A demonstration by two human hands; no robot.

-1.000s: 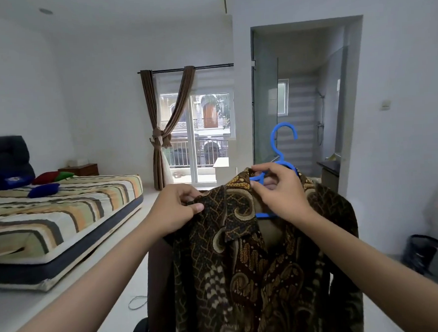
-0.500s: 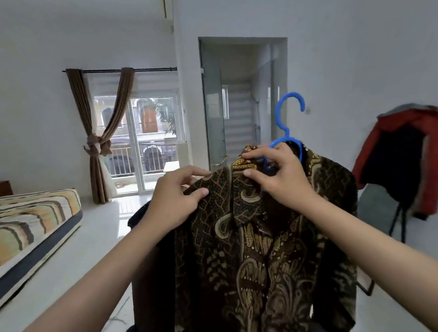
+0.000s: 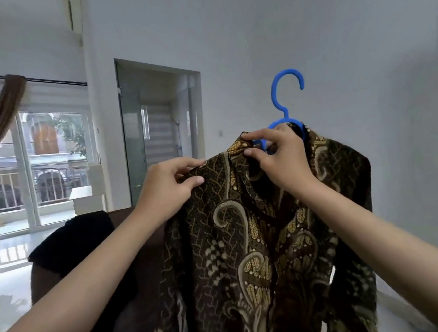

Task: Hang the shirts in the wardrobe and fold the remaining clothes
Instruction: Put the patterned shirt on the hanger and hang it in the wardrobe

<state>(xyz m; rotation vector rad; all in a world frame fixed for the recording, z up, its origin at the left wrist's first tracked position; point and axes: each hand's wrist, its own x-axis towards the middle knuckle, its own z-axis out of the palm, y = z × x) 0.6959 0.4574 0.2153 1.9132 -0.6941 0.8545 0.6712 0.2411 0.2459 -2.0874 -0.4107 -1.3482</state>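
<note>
Hanging mid-frame, held up in the air: brown-and-gold batik shirt (image 3: 246,254), front facing the camera, draped over a blue plastic hanger (image 3: 285,97). Shirt is the landmark for everything below.

Left of the shirt, partly behind it: dark garment (image 3: 74,241) draped over something brown, can't tell what. Further left, beyond that: glass sliding door (image 3: 46,161) with a brown curtain (image 3: 2,112) tied back at its edge. Behind the shirt, up and left of its collar: open doorway (image 3: 159,128) with a glass panel. Plain white wall behind the shirt's right side.

Hanger hook sticks up above the collar, upright, opening to the right, not on any rail.

Left hand (image 3: 165,192): on the shirt's left shoulder, thumb and forefinger pinching the fabric there, other fingers curled.

Right hand (image 3: 281,159): at the collar, thumb and forefinger pinching the collar edge near the hanger neck. Whether it also grips the hanger itself, can't tell; fingers cover that spot.
</note>
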